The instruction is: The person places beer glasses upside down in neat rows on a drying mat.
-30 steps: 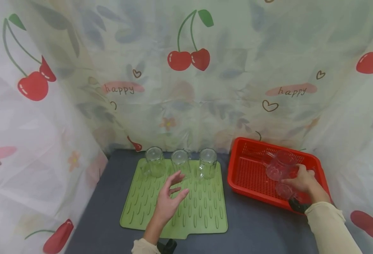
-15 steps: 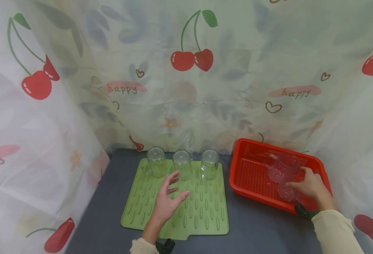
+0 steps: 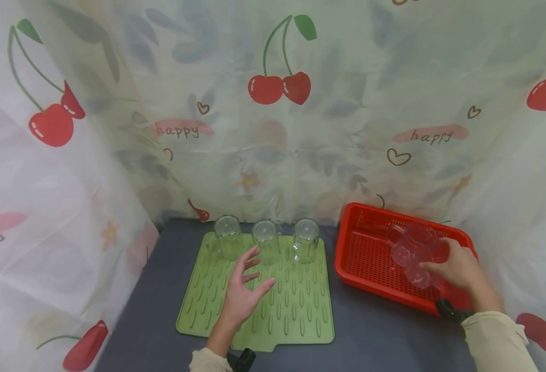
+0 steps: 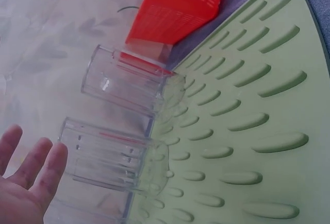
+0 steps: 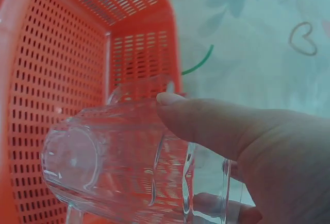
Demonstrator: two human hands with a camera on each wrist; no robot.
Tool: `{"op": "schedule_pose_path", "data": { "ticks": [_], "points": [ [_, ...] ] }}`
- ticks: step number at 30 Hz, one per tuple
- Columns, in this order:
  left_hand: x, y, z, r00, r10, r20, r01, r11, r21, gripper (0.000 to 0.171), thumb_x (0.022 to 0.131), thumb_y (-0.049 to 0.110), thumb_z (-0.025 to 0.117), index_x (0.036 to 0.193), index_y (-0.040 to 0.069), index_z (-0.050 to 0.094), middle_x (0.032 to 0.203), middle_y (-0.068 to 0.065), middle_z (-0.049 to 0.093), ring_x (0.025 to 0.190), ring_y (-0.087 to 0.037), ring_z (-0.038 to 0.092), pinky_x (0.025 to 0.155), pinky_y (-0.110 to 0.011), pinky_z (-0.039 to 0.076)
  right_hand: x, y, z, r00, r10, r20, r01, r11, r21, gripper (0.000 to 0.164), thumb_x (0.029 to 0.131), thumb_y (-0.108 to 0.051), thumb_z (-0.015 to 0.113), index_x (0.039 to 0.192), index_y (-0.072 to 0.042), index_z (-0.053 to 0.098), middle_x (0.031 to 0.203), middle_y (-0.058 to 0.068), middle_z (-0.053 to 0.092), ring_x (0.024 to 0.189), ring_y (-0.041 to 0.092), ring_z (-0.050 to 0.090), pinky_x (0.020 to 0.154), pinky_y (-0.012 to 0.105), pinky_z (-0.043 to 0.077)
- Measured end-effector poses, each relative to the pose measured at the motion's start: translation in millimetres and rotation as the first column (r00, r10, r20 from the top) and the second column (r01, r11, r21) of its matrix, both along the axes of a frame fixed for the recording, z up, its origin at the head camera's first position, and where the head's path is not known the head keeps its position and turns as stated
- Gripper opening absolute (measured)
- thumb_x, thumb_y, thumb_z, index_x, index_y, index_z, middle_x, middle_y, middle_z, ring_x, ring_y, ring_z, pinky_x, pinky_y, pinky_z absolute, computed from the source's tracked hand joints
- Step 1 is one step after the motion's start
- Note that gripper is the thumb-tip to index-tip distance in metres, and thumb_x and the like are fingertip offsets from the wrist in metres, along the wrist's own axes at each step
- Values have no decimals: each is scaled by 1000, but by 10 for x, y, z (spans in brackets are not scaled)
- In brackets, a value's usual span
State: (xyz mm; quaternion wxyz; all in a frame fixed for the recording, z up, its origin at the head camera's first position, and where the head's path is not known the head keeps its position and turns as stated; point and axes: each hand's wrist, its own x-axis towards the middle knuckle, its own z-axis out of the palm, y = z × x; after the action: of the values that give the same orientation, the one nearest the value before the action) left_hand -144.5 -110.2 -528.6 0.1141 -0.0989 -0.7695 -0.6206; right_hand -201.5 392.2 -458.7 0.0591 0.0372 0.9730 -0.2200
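Though the basket's edge point(image 3: 393, 296) is close, the right grip point(image 3: 458, 268) pinches a mug point(image 5: 118, 167); the left grip point(image 3: 242, 294) hovers spread.

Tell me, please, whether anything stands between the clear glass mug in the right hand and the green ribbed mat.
Yes: the left rim of the red plastic basket lies between the clear glass mug in the right hand and the green ribbed mat; the left hand also hangs over the mat.

Cherry-printed sheeting point(image 3: 338, 139) behind a dark tabletop point(image 3: 149, 305)
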Motion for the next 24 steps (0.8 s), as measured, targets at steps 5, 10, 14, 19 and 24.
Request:
{"op": "schedule_pose_path", "data": {
  "ticks": [5,10,14,19,24],
  "points": [
    [8,3,36,1000,8,7,-8,1000,-3,81,86,24,83,155,27,40,155,-2,48,139,-32,51,106,-55,52,38,-64,117,999,25,-40,-26,1000,-11,108,83,-48,82,148,18,28,133,43,48,114,57,51,89,70,52],
    [-2,-5,44,1000,6,-3,-6,1000,2,81,87,24,83,156,23,39,155,-9,48,139,-33,51,106,-57,52,74,-145,248,995,39,-86,-42,999,-27,103,84,-50,80,148,15,31,135,40,48,115,56,50,88,69,53],
    [2,6,75,1000,12,-7,-12,1000,18,81,86,17,83,154,25,40,154,-6,48,138,-35,51,106,-58,51,105,-210,336,991,47,-123,-52,998,-37,99,88,-51,76,150,12,31,138,39,47,115,55,51,88,69,52],
    [-6,-4,57,1000,15,-11,-15,1000,19,82,86,18,83,154,27,39,154,-5,49,138,-33,52,105,-57,52,174,-319,461,986,33,-165,-48,995,-93,92,89,-52,74,149,7,36,138,37,49,117,54,52,86,69,52],
    [-8,-17,83,1000,10,-20,-9,1000,19,80,88,22,82,154,31,38,154,-5,48,138,-32,52,105,-54,53,209,-424,552,966,29,-259,-62,991,-120,82,86,-48,80,144,-1,45,131,30,57,110,48,59,77,51,57]
  ]
}}
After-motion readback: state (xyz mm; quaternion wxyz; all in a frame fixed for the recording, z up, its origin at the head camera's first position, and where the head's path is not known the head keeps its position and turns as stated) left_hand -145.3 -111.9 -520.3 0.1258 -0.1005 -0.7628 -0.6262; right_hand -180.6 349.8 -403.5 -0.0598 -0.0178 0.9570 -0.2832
